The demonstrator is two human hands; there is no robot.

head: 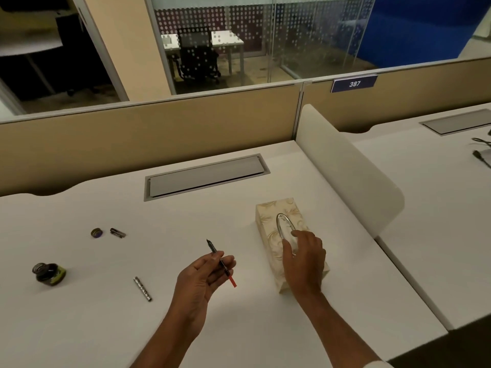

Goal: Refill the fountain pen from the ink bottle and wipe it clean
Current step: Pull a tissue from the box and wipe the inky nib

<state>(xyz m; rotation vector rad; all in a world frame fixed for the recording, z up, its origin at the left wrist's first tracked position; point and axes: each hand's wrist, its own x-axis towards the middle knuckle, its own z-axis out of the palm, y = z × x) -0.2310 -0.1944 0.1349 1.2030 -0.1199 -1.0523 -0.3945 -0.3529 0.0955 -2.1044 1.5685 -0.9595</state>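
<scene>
My left hand (203, 277) holds the fountain pen's inner section (220, 261) above the desk, nib pointing up and away, its red end sticking out below my fingers. My right hand (305, 257) rests on top of the cream patterned tissue box (268, 224), fingers at its oval slot. The open ink bottle (49, 272) stands at the far left of the white desk (106, 328). Its cap (96, 232) and the pen's cap (117, 232) lie behind it. The silver pen barrel (143, 288) lies between the bottle and my left hand.
A grey cable hatch (206, 176) is set into the desk behind the work area. A white curved divider (350, 171) rises on the right, close behind the tissue box. A beige partition (146, 136) closes off the back edge.
</scene>
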